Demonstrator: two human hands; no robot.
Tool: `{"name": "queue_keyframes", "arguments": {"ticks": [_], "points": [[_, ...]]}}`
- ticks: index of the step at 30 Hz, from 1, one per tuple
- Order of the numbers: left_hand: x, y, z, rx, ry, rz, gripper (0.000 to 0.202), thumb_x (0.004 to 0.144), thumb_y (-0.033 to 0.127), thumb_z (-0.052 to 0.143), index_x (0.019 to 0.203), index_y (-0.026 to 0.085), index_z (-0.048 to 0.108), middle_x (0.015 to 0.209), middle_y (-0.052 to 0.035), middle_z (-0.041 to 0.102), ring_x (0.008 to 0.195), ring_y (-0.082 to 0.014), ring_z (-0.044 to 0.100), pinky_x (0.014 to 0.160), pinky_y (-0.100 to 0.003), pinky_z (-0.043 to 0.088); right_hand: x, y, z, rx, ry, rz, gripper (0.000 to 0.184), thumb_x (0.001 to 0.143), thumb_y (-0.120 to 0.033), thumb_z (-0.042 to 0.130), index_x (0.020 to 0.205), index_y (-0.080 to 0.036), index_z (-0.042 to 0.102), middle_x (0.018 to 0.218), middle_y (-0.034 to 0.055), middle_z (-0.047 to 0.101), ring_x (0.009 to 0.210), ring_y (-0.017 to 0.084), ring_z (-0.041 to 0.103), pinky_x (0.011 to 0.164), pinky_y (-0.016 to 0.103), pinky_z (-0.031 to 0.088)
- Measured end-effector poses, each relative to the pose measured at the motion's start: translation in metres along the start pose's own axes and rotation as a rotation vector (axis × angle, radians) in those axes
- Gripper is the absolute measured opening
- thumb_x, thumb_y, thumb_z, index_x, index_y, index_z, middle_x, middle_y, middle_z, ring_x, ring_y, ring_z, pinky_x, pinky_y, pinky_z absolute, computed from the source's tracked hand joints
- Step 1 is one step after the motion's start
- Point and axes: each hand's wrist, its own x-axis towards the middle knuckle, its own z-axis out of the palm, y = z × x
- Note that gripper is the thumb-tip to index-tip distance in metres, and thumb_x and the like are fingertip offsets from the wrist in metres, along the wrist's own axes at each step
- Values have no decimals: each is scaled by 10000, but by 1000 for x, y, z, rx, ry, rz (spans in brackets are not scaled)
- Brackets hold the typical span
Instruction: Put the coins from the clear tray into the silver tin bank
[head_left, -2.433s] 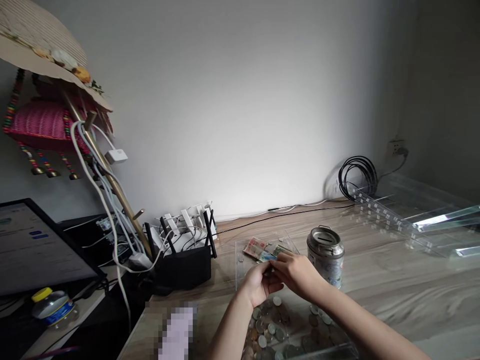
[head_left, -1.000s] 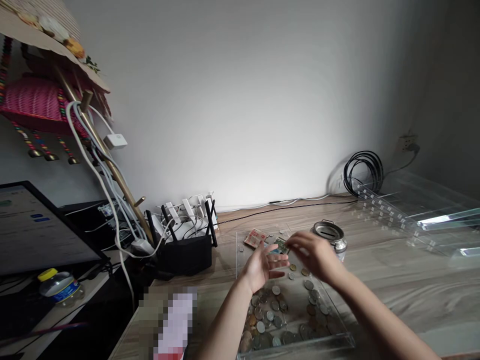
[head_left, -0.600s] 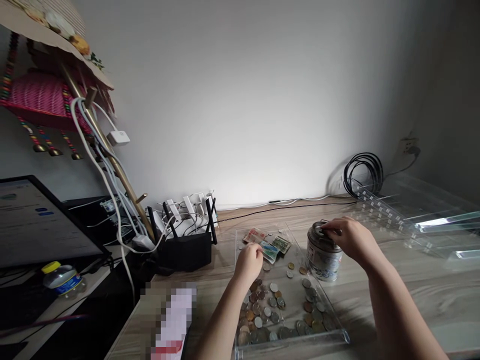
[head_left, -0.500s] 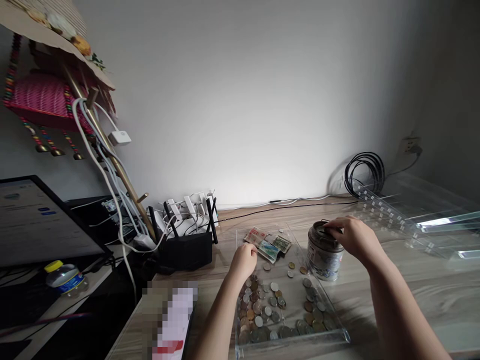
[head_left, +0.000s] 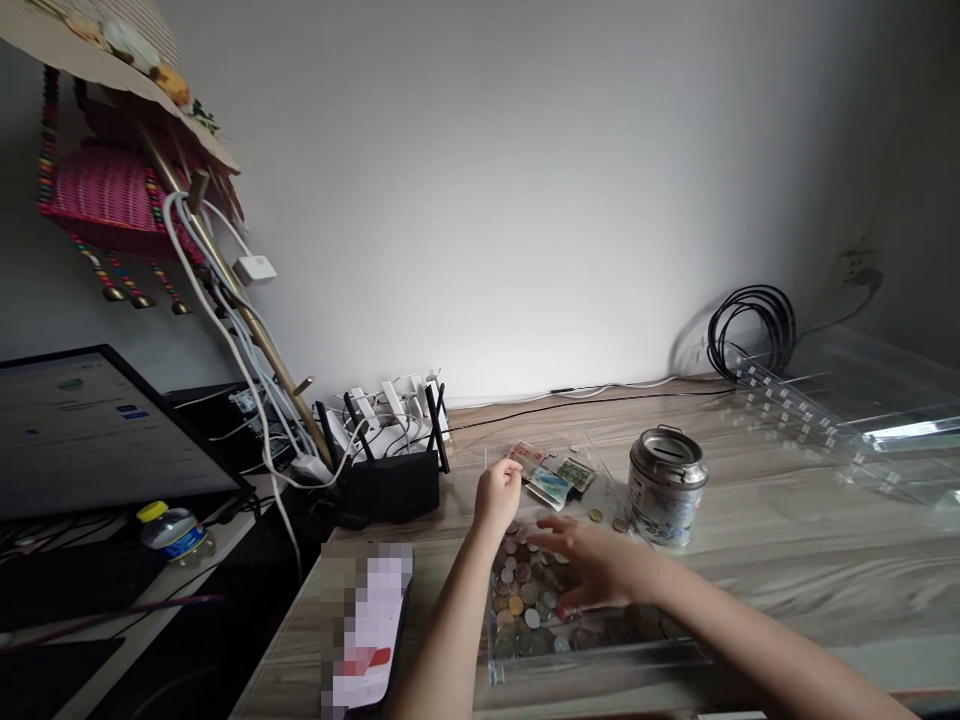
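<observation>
My left hand (head_left: 499, 493) is closed, thumb against curled fingers, at the left side of a clear plastic tray (head_left: 600, 655). Whatever it may hold is hidden. Creased banknotes (head_left: 550, 487) lie just right of it, at the tray's far end. My right hand (head_left: 592, 562) reaches in from the right, fingers spread, over the coins (head_left: 529, 592) and covers part of them. Nothing shows between its fingers. Right of the tray stands an upright metal coin tin (head_left: 667, 487), with a slot in its lid and a patterned side.
A black router (head_left: 390, 490) with antennas stands behind left. A phone (head_left: 371, 630) lies left of my left arm. Further left are a laptop (head_left: 97, 430) and a plastic bottle (head_left: 178, 535). Coiled black cable (head_left: 752, 330) and clear acrylic panels (head_left: 810, 410) occupy the back right.
My right hand has left the tin's lid and moved left and down over the coins, its fingers spreading. My left hand stays closed by the banknotes. The view has shifted slightly.
</observation>
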Motion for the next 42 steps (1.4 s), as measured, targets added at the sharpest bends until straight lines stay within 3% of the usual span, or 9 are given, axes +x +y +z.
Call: {"name": "queue_keyframes", "arguments": {"ticks": [4,10,18,25,27,30,33,37,42], "points": [[-3,-5,8,1,-36,1,158,699,152,455,702,191,608,757,-32,616,733,-145,543,701,-239,386,11,15,22,-51,-139,3,646,489,-315,674,1093,-185,485,1032,75,477,910,215,473,749,293,387],[-5,-10,14,-79,-184,-85,149,702,225,475,730,173,611,714,-44,611,635,-132,544,584,-220,398,4,25,16,-139,-149,122,302,525,-156,558,827,-157,555,867,52,529,699,144,494,559,221,358],[-14,6,13,-565,-386,-394,196,679,261,512,813,132,576,808,-80,610,649,-122,571,527,-211,426,2,17,14,-193,-203,165,208,493,-49,486,619,-150,618,591,32,586,525,129,499,436,205,284],[-18,7,17,-532,-533,-433,199,693,285,513,792,122,571,750,-69,602,608,-119,564,536,-232,432,-1,23,17,-110,-214,80,142,495,-77,523,578,-162,602,510,-12,554,444,90,434,398,192,253],[-20,4,21,-552,-589,-482,230,714,327,493,757,114,570,696,-58,590,561,-111,551,528,-239,433,2,21,14,-72,-154,75,108,519,-75,519,554,-156,580,503,-12,543,438,82,416,404,195,260],[-20,2,25,-603,-782,-635,352,739,445,428,700,118,553,579,-37,550,457,-109,508,465,-258,425,11,16,5,77,76,99,109,605,-97,491,649,-156,572,584,-5,569,497,85,451,458,193,315],[-17,2,25,-685,-924,-728,365,732,469,417,668,127,527,516,-20,512,379,-90,455,342,-191,330,15,14,-8,210,243,107,137,656,-155,505,783,-154,557,709,8,590,587,94,499,526,190,362],[-7,-1,20,-853,-858,-730,253,734,343,451,597,131,462,475,23,436,289,-12,276,268,-136,59,-4,21,-25,84,275,195,195,667,-245,538,847,-171,553,798,29,585,641,114,519,560,212,370],[3,-9,13,-1207,-589,-775,275,755,256,438,523,158,327,418,83,247,280,-7,161,267,-135,35,-22,28,-19,-121,-225,252,499,415,-315,713,882,-193,587,760,29,591,686,188,534,554,246,367]]}}
